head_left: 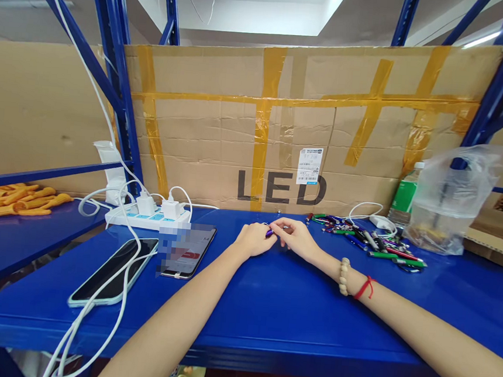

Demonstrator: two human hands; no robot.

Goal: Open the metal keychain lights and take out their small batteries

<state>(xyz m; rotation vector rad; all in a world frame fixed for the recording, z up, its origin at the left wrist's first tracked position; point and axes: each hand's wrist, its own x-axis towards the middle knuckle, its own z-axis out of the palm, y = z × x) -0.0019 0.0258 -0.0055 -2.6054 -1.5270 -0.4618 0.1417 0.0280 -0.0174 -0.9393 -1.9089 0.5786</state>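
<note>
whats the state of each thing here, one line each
left hand, closed on the purple piece
right hand, pinching the same purple piece
near phone, face up, screen dark
far phone, screen lit
power strip, two chargers plugged in
green bottle, upright, cap on

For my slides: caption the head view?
Left hand and right hand hold a small purple item over a blue shelf.

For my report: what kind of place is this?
Probably a warehouse workbench: blue steel racking, a taped cardboard sheet marked LED, and a pile of small pen-like items.
</note>
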